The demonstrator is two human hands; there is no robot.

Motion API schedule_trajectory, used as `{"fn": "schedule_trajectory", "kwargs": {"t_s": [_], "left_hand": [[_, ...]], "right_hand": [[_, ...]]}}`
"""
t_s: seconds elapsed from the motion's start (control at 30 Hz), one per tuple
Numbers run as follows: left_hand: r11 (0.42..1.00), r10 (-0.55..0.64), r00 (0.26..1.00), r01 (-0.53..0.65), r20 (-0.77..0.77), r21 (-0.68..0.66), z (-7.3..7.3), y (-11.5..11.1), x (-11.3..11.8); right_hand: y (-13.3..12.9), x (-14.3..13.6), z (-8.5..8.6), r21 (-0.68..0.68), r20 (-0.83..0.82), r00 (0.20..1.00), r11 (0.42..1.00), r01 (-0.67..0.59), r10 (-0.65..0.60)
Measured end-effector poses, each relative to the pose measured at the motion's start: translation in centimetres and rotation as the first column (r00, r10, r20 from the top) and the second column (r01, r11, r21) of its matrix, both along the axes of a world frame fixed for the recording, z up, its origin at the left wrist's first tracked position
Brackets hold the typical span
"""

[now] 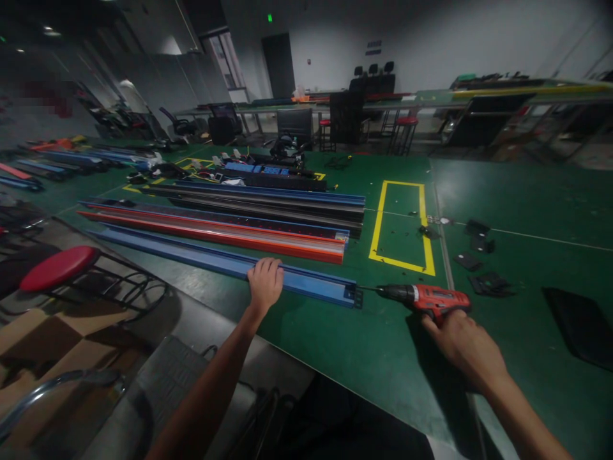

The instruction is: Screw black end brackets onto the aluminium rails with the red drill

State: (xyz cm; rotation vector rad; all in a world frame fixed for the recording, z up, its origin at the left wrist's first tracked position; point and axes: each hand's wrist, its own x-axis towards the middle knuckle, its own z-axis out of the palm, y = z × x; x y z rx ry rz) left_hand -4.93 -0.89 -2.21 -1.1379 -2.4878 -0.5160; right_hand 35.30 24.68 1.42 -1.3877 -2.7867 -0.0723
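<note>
A long blue metal channel [311, 285] lies on the green table, with a small black bracket [357, 298] at its right end. My left hand [266, 282] is closed over the channel's edges, its fingers wrapped across the far side. On the right, my right hand [462, 338] grips the handle of a red and black power drill [438, 300]. The drill points left, and its thin bit reaches the bracket end of the channel; whether it touches a screw is too small to tell. Beyond the channel lies an orange-red channel [287, 246].
More dark and blue profiles [287, 199] lie farther back. A yellow tape rectangle [377, 223] marks the table, with small black parts [491, 284] to its right and a black flat object [577, 326] near the right edge. A red stool [60, 268] stands at left.
</note>
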Motion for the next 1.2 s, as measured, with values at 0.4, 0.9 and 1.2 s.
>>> {"fn": "schedule_trajectory", "kwargs": {"t_s": [0.4, 0.9, 1.2], "left_hand": [[1.0, -0.004, 1.0, 0.004, -0.009, 0.015, -0.12, -0.1, 0.04], [1.0, -0.008, 1.0, 0.008, -0.02, 0.019, -0.27, -0.14, -0.17], [1.0, -0.024, 0.999, 0.025, -0.04, 0.012, -0.24, -0.18, -0.24]], "right_hand": [[-0.32, -0.19, 0.54, -0.011, 0.146, 0.988, 0.998, -0.055, 0.056], [-0.25, -0.09, 0.01, -0.012, 0.098, 0.994, 0.999, -0.037, 0.038], [0.04, 0.26, -0.12, 0.025, 0.132, 0.983, 0.991, -0.132, 0.127]]}}
